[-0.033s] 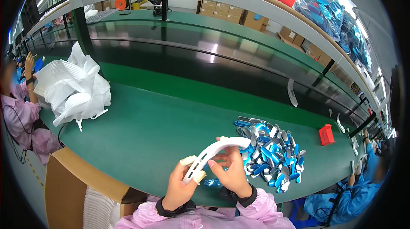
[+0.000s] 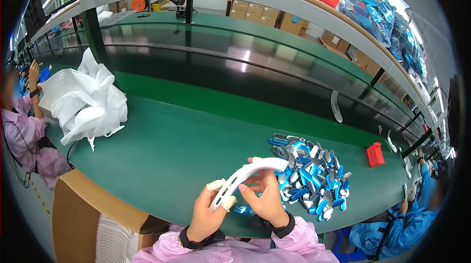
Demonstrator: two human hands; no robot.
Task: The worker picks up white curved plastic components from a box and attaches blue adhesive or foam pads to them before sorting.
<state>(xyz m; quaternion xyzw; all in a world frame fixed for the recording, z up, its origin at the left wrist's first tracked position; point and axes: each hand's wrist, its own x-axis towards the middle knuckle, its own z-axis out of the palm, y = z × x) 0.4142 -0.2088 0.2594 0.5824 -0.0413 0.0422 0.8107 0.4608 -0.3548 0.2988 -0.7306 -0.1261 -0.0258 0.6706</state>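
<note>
A curved white plastic part (image 2: 244,172) with slots along its lower half is held over the green table, in front of me. My left hand (image 2: 208,214) grips its lower end between thumb and fingers, with pale finger covers on the tips. Around the middle and upper stretch of the part, my right hand (image 2: 267,197) has its fingers behind it and its thumb in front. Just right of the part lies a pile of small oval blue and silver pieces (image 2: 314,174). A few blue pieces (image 2: 244,210) lie below, between my hands.
Crumpled white foam sheeting (image 2: 86,101) lies at the left. An open cardboard box (image 2: 81,219) stands at the lower left. At the right is a small red bin (image 2: 375,155). Another curved white part (image 2: 336,106) rests on the dark conveyor (image 2: 196,66). People sit on both sides.
</note>
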